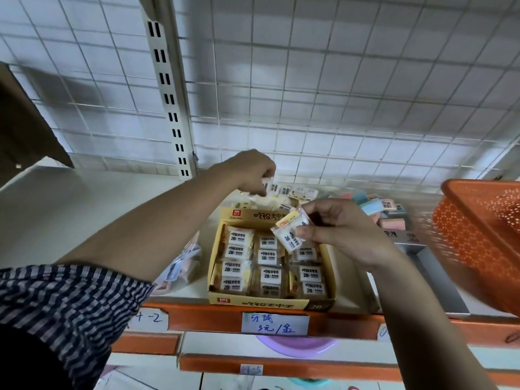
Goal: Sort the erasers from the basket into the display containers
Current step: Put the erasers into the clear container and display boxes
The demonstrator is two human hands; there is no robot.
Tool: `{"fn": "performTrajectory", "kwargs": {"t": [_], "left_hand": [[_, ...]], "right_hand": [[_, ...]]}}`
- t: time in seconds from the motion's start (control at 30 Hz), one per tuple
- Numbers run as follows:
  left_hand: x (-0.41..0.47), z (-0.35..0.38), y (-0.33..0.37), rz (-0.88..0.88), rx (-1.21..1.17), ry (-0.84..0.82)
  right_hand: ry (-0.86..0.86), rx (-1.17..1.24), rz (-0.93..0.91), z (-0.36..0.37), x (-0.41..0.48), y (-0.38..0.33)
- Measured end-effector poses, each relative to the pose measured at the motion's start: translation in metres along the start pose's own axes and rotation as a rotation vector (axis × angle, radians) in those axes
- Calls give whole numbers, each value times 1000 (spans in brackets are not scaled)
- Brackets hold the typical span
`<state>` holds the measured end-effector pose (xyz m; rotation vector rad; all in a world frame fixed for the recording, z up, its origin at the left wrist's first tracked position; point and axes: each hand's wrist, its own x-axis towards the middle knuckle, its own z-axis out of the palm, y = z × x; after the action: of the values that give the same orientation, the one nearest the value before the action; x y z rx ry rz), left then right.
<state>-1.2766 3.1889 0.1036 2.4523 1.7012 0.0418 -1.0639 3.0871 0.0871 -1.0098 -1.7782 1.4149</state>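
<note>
The hands both pinch wrapped stock: the left hand (249, 168) holds an eraser (266, 182) over the far pile (284, 192) behind the yellow display box (270, 302), while the right hand (337, 229) holds two erasers (288, 233) by the fingertips above that box's full rows, loosely enough, I judge, that one may slip into the wrong container.

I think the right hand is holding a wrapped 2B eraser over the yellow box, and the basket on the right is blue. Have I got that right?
Not quite. The head view shows the basket on the right is orange, not blue. The rest stands: the right hand holds a wrapped 2B eraser over the yellow box.
</note>
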Motion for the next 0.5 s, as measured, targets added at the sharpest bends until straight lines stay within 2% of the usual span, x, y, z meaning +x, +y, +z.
{"fn": "performTrajectory", "kwargs": {"t": [0.1,0.23,0.33,0.5], "left_hand": [[-20,-16,2,-17,-154,207],[-53,-23,10,-45,-417,346],[-77,-15,17,-98,-642,420],[-105,2,21,-145,-756,446]], "right_hand": [[-64,-42,49,7,0,2],[-132,-61,111,18,4,3],[-183,-151,152,26,4,-1],[-249,-403,138,41,1,-9]]}}
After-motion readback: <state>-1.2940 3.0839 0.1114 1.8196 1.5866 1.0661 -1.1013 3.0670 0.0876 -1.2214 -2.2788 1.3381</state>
